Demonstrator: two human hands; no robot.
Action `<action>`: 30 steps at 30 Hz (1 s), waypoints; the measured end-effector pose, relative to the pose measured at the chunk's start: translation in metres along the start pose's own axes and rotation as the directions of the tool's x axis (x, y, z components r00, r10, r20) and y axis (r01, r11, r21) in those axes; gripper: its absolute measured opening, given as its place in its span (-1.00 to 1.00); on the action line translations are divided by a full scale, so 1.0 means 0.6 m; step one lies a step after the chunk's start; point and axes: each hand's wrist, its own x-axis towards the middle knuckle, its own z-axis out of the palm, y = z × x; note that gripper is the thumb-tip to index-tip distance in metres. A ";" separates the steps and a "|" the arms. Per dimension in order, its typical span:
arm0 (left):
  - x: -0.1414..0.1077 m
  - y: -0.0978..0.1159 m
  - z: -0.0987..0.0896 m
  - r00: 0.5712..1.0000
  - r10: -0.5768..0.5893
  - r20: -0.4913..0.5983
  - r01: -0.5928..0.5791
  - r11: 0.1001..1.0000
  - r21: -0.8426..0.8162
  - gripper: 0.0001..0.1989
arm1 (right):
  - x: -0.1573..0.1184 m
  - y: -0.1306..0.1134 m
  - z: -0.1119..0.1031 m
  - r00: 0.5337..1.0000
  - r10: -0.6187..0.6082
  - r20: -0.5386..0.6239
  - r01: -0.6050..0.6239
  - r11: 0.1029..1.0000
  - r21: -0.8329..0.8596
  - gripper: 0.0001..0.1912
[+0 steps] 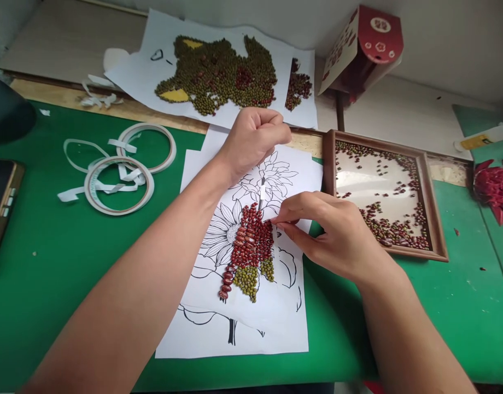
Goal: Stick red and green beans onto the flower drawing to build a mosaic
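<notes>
A paper with black-line flower drawings (243, 339) lies under both hands. Small red beans (251, 246) cover part of it, with green mung beans (246, 282) below them and a short row of larger speckled beans (226, 284) at lower left. My left hand (257, 137) is closed in a fist over the top of the paper; its contents are hidden. The fingertips of my right hand (317, 230) are pinched together at the right edge of the red beans. Whatever sits between them is too small to make out.
A wooden frame (438, 241) holding loose beans stands to the right. Tape rolls (148, 191) with curled strips lie left, near a phone (1, 208). Behind are a bean-covered animal picture (218, 76) and a red box (378, 38). Everything surrounds a green mat (91, 262).
</notes>
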 end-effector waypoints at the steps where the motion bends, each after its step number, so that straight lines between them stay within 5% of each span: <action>1: 0.001 -0.001 0.000 1.000 0.002 0.002 -0.002 1.000 -0.005 -0.38 | -0.001 0.000 0.000 1.000 -0.003 0.001 0.003 1.000 -0.018 -0.82; 20: -0.009 0.008 0.009 1.000 0.012 0.025 -0.012 1.000 -0.014 -0.48 | 0.003 -0.017 -0.008 0.986 -0.116 0.123 0.149 0.941 -0.305 -0.77; 30: -0.007 0.011 0.010 1.000 -0.007 0.003 0.007 0.999 -0.037 -0.49 | 0.004 0.003 -0.009 0.983 -0.183 0.016 0.183 0.968 -0.173 -0.74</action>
